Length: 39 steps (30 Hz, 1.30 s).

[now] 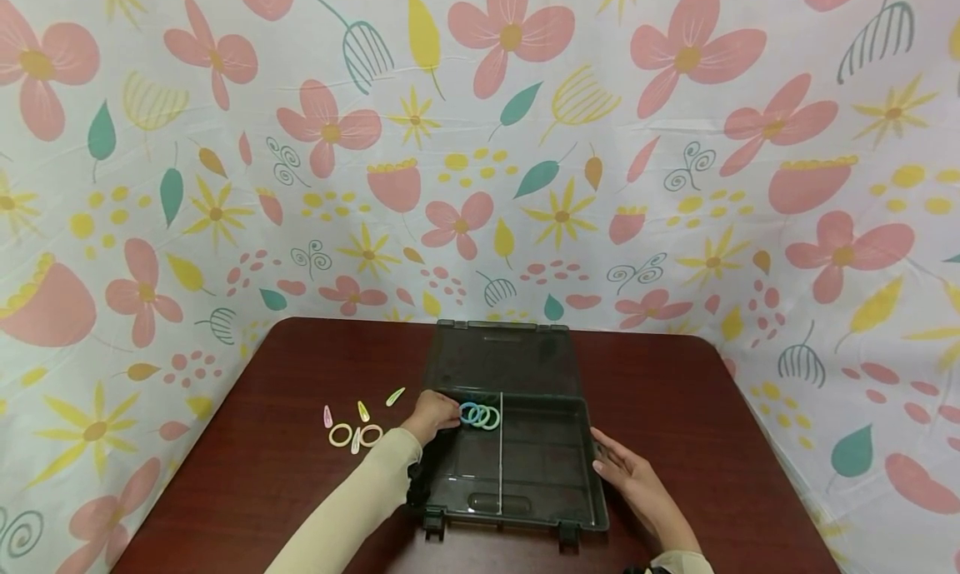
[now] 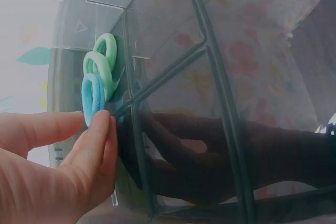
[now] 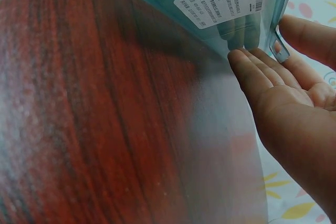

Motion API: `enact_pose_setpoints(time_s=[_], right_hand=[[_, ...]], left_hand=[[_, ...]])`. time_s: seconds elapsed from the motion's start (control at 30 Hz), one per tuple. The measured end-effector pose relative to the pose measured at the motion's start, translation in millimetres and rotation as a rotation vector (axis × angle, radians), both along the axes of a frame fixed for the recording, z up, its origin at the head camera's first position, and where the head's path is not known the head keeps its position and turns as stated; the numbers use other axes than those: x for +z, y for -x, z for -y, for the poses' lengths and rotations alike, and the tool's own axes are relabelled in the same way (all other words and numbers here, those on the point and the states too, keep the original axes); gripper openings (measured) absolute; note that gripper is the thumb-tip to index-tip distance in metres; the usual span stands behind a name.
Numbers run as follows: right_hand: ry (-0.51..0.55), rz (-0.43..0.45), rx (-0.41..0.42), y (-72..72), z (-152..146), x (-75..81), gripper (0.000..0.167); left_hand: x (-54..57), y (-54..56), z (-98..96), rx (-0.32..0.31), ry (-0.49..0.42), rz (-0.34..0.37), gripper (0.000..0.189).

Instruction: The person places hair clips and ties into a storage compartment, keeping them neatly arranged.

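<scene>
A dark see-through plastic case lies open on the table, its lid folded back. In its far left part, a blue hair tie overlaps two green hair ties in a row. My left hand reaches over the left wall and pinches the near edge of the blue one between thumb and fingers. My right hand steadies the case from the right, with straight fingers against its outer side, close to a white printed label.
Left of the case lie a cream hair tie, a peach hair tie and several snap hair clips, among them a pink one and a yellow one. Latches stick out at the case's front. A flowered curtain hangs behind the table.
</scene>
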State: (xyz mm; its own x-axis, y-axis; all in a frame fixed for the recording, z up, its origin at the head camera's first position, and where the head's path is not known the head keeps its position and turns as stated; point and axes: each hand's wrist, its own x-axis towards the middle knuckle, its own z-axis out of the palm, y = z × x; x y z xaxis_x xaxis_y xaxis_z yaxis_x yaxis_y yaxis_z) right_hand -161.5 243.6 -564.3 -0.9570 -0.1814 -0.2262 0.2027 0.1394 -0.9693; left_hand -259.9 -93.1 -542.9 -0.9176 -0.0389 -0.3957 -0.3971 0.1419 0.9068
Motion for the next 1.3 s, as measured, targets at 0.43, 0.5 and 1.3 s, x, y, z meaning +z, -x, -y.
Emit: enact_pose_setpoints(time_s=[0.43,0.5,1.3], right_hand=[[0.007,-0.008,0.015,-1.4,1.3,1.7,0.060],[0.010,-0.007,0.015,-1.2,1.5,2.1,0.060],[0.007,0.000,0.019,-1.8,1.1,2.1,0.060]], left_hand=[[17.9,-2.6,11.7,-0.054,0.021,-0.011,0.021],[22.4,-3.5,15.2,-0.068,0.021,-0.027,0.023],[36.3,-30.2,125.3,0.079,0.004,-0.154,0.031]])
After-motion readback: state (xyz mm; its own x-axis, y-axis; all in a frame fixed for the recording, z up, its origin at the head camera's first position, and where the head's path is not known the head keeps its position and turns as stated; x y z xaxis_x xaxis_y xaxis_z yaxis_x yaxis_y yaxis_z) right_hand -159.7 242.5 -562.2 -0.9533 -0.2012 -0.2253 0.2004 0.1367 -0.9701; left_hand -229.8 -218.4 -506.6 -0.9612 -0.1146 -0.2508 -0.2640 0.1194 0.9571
